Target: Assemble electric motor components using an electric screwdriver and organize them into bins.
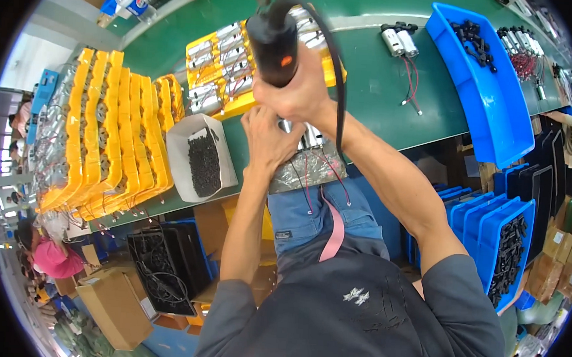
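My right hand [299, 91] is wrapped round a black corded electric screwdriver [271, 50], which stands upright over the table's near edge. Below it, my left hand [267, 138] grips a silver motor assembly [313, 137] with bent fingers. Red and black leads trail from the assembly over a crinkled grey sheet [302, 174] at the edge. The screwdriver's tip is hidden behind my hands. Just beyond lies a yellow tray [239, 102] holding several silver motors. A white bin [226, 145] of small black screws [203, 167] stands left of my left hand.
Stacked yellow trays [129, 123] rise at the left. On the green table [364, 85], a wired motor pair [399, 40] lies right of the screwdriver. A blue bin [493, 106] with black parts overhangs the right edge. More blue bins [493, 224] stand below; cartons [117, 309] sit lower left.
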Demonstrator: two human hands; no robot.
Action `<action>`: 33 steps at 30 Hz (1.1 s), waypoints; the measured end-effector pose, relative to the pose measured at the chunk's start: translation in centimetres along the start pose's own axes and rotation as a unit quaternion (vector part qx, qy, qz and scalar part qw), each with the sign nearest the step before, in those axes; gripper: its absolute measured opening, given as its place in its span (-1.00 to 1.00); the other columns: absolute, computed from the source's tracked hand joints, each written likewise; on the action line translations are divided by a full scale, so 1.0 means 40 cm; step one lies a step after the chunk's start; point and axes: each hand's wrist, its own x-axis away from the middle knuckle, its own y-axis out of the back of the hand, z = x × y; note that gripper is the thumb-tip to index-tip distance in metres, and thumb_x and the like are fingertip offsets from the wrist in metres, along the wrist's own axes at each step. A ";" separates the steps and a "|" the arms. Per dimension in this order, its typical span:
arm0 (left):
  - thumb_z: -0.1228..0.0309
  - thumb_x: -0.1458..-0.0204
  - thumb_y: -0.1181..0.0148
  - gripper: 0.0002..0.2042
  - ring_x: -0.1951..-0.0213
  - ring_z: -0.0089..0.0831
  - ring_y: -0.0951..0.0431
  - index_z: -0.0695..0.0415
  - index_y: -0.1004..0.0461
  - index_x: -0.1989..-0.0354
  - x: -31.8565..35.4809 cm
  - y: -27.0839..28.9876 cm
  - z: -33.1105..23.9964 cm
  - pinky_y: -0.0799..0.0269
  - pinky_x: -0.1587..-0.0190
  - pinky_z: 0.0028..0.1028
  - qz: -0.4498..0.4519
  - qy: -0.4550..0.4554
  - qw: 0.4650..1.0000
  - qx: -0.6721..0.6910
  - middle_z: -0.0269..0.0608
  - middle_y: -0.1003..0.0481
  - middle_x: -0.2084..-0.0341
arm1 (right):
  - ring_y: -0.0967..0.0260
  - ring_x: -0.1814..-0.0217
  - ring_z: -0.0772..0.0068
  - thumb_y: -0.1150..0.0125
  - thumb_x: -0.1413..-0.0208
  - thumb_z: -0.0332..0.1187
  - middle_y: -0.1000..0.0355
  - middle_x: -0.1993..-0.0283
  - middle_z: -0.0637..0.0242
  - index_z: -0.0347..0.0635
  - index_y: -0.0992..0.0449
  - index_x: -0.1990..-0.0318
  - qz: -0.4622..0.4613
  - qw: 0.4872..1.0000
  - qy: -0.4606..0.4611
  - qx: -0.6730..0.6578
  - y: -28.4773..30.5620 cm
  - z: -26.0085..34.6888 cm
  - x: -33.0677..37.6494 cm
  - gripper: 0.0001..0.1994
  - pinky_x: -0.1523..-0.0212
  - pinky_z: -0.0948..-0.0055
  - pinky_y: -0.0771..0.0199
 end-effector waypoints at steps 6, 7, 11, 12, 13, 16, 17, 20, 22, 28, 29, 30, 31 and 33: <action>0.28 0.13 -0.20 -0.73 0.16 -0.17 -0.39 0.21 -0.46 0.32 -0.005 0.048 -0.008 -0.19 0.06 -0.19 0.011 0.038 0.996 -0.081 -0.09 -0.46 0.34 | -0.33 0.51 0.63 -0.19 0.14 -0.60 -0.38 0.52 0.42 -0.30 -0.20 -0.14 -0.080 0.993 0.005 -0.087 0.141 0.075 0.065 -0.41 0.44 0.57 -0.36; 0.28 0.13 -0.20 -0.73 0.16 -0.17 -0.39 0.21 -0.46 0.32 -0.011 0.055 -0.013 -0.19 0.06 -0.19 0.004 0.044 0.996 -0.082 -0.09 -0.46 0.34 | -0.34 0.51 0.60 -0.21 0.16 -0.60 -0.38 0.51 0.39 -0.31 -0.20 -0.14 -0.107 0.990 -0.014 -0.093 0.182 0.096 0.083 -0.39 0.44 0.57 -0.37; 0.34 0.09 -0.17 -0.77 0.23 -0.14 -0.44 0.24 -0.46 0.31 -0.094 0.078 -0.040 -0.30 0.14 -0.20 0.008 -0.014 0.995 -0.097 -0.04 -0.48 0.36 | -0.37 0.48 0.52 -0.25 0.20 -0.55 -0.39 0.50 0.31 -0.34 -0.19 -0.13 -0.134 0.987 -0.091 -0.023 0.309 0.155 0.130 -0.37 0.39 0.53 -0.40; 0.35 0.10 -0.17 -0.76 0.26 -0.12 -0.46 0.26 -0.46 0.30 -0.113 0.073 -0.048 -0.33 0.16 -0.21 0.051 -0.013 0.997 -0.062 -0.02 -0.49 0.37 | -0.37 0.48 0.52 -0.25 0.20 -0.55 -0.39 0.50 0.31 -0.34 -0.19 -0.13 -0.130 0.987 -0.090 -0.023 0.320 0.160 0.135 -0.37 0.39 0.53 -0.40; 0.36 0.10 -0.17 -0.75 0.28 -0.10 -0.47 0.27 -0.46 0.29 -0.129 0.065 -0.056 -0.35 0.18 -0.22 0.094 -0.013 0.995 -0.026 0.00 -0.50 0.38 | -0.38 0.46 0.51 -0.27 0.20 -0.53 -0.40 0.50 0.30 -0.35 -0.19 -0.13 -0.104 0.988 -0.106 -0.034 0.330 0.164 0.142 -0.36 0.37 0.52 -0.40; 0.36 0.14 -0.19 -0.73 0.32 -0.08 -0.50 0.30 -0.47 0.30 -0.164 0.016 -0.081 -0.40 0.22 -0.28 0.152 -0.012 0.987 0.047 0.04 -0.51 0.42 | -0.39 0.43 0.50 -0.30 0.21 -0.49 -0.41 0.48 0.29 -0.36 -0.19 -0.13 -0.062 0.987 -0.134 -0.056 0.349 0.168 0.146 -0.34 0.33 0.50 -0.41; 0.36 0.17 -0.21 -0.72 0.34 -0.09 -0.52 0.32 -0.47 0.32 -0.168 -0.002 -0.090 -0.42 0.25 -0.32 0.163 -0.006 0.983 0.083 0.06 -0.50 0.45 | -0.39 0.40 0.49 -0.31 0.21 -0.47 -0.41 0.47 0.28 -0.36 -0.19 -0.13 -0.030 0.986 -0.150 -0.070 0.341 0.169 0.142 -0.34 0.31 0.49 -0.41; 0.33 0.23 -0.24 -0.69 0.34 -0.07 -0.53 0.33 -0.49 0.36 -0.167 -0.030 -0.104 -0.44 0.25 -0.33 0.197 0.029 0.978 0.060 0.10 -0.51 0.46 | -0.41 0.35 0.47 -0.33 0.22 -0.45 -0.42 0.45 0.26 -0.37 -0.18 -0.13 0.033 0.978 -0.185 -0.096 0.329 0.161 0.134 -0.32 0.26 0.47 -0.41; 0.28 0.27 -0.27 -0.66 0.31 -0.02 -0.53 0.34 -0.52 0.40 -0.161 -0.044 -0.106 -0.44 0.22 -0.26 0.230 0.086 0.967 -0.062 0.14 -0.52 0.44 | -0.42 0.30 0.46 -0.33 0.22 -0.44 -0.44 0.39 0.24 -0.37 -0.25 -0.07 0.089 0.966 -0.199 -0.135 0.327 0.139 0.133 -0.39 0.22 0.48 -0.40; 0.22 0.28 -0.30 -0.67 0.44 -0.04 -0.54 0.32 -0.54 0.54 -0.182 -0.069 -0.097 -0.45 0.34 -0.24 0.251 0.149 0.954 -0.068 0.14 -0.50 0.56 | -0.41 0.19 0.42 -0.32 0.18 -0.42 -0.46 0.24 0.20 -0.30 -0.39 0.11 0.189 0.947 -0.244 -0.088 0.318 0.035 0.151 -0.59 0.14 0.46 -0.38; 0.22 0.26 -0.29 -0.68 0.49 -0.04 -0.53 0.31 -0.54 0.56 -0.178 -0.070 -0.087 -0.45 0.37 -0.24 0.215 0.125 0.969 -0.018 0.13 -0.50 0.59 | -0.41 0.15 0.40 -0.31 0.16 -0.43 -0.46 0.21 0.19 -0.29 -0.41 0.15 0.210 0.945 -0.235 -0.081 0.312 0.016 0.151 -0.64 0.11 0.44 -0.38; 0.22 0.25 -0.28 -0.68 0.54 -0.05 -0.52 0.31 -0.54 0.58 -0.176 -0.069 -0.078 -0.44 0.41 -0.24 0.177 0.100 0.979 0.031 0.13 -0.49 0.62 | -0.41 0.11 0.38 -0.30 0.15 -0.43 -0.46 0.17 0.18 -0.27 -0.42 0.18 0.231 0.943 -0.227 -0.074 0.307 -0.001 0.153 -0.68 0.07 0.42 -0.38; 0.22 0.25 -0.28 -0.68 0.54 -0.05 -0.52 0.31 -0.54 0.58 -0.172 -0.059 -0.078 -0.44 0.41 -0.24 0.179 0.100 0.978 0.037 0.13 -0.49 0.62 | -0.40 0.07 0.36 -0.29 0.13 -0.44 -0.46 0.13 0.17 -0.26 -0.44 0.22 0.249 0.941 -0.220 -0.066 0.299 -0.014 0.164 -0.72 0.04 0.40 -0.37; 0.23 0.21 -0.28 -0.70 0.61 -0.15 -0.51 0.30 -0.54 0.58 -0.171 -0.029 -0.081 -0.42 0.46 -0.30 0.188 0.138 0.967 0.104 0.11 -0.46 0.67 | -0.39 0.04 0.34 -0.28 0.13 -0.45 -0.46 0.12 0.16 -0.26 -0.44 0.22 0.256 0.936 -0.240 -0.036 0.274 -0.036 0.193 -0.73 0.00 0.38 -0.36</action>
